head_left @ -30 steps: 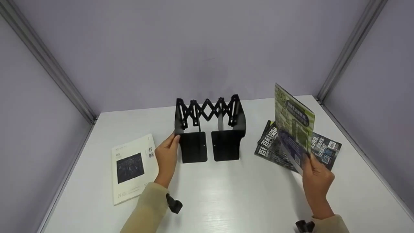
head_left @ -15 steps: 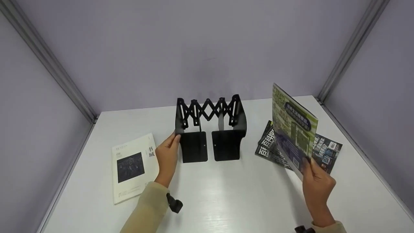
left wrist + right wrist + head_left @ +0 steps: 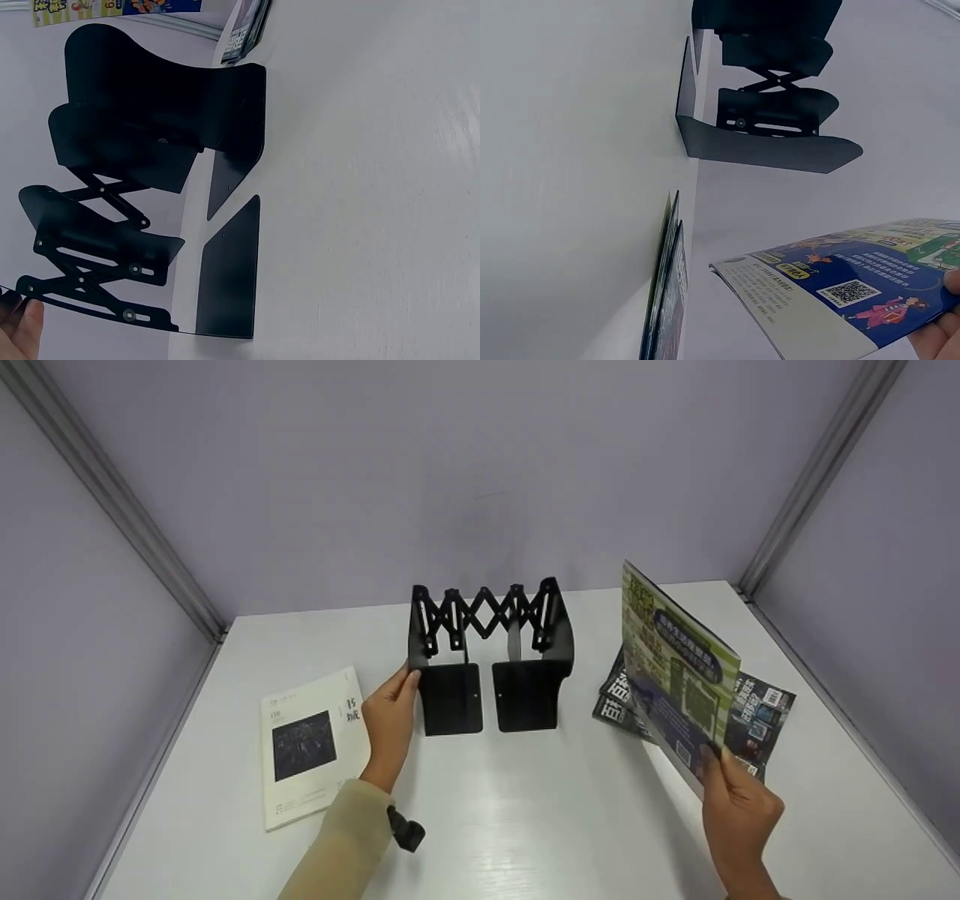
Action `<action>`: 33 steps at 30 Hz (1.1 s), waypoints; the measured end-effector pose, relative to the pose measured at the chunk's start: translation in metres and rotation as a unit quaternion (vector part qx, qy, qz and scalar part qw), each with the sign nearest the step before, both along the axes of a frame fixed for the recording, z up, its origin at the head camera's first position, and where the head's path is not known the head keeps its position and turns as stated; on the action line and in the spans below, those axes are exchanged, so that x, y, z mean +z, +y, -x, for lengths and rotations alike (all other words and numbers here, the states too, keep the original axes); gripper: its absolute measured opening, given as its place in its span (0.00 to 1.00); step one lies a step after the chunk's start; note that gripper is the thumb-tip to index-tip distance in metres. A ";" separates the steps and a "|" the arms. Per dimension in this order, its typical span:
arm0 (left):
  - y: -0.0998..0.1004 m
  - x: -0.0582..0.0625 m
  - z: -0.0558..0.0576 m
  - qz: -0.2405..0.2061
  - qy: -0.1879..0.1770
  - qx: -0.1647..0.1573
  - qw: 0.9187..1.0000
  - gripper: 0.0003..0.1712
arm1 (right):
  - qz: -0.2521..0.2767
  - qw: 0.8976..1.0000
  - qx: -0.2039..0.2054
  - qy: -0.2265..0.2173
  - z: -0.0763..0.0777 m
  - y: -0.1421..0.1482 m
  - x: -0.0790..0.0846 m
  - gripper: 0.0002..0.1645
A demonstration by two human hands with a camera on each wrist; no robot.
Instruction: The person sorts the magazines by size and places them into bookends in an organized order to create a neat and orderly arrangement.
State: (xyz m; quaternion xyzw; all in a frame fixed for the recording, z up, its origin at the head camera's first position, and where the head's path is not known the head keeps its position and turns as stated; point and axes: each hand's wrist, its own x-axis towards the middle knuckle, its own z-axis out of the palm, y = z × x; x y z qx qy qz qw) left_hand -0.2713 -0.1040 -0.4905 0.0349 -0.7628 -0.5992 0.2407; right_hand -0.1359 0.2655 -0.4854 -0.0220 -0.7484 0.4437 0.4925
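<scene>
A black expandable bookend rack (image 3: 450,697) stands at the back middle of the table, its crossed links spread between two outer plates. My left hand (image 3: 388,727) pinches the lower front edge of its left plate; the left wrist view shows a fingertip (image 3: 28,328) at the plate's edge. In my right hand (image 3: 739,817) a green and blue magazine (image 3: 679,675) is held up by its lower corner, tilted above the table. From the right wrist view, the magazine (image 3: 855,281) hangs apart from the rack (image 3: 772,146).
Several dark magazines (image 3: 761,720) lie overlapping on the right, partly hidden behind the raised one. A cream book (image 3: 307,802) lies flat at the left. The white table (image 3: 487,825) meets a grey wall (image 3: 480,472) behind the rack.
My right hand has moved slightly down and toward me, and the magazine's upper end has swung left. My left hand stays on the rack.
</scene>
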 end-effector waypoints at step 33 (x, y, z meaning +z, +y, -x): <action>0.000 0.000 0.000 0.004 0.007 0.001 1.000 0.16 | 0.072 0.994 -0.042 -0.068 -0.055 -0.040 0.009 0.18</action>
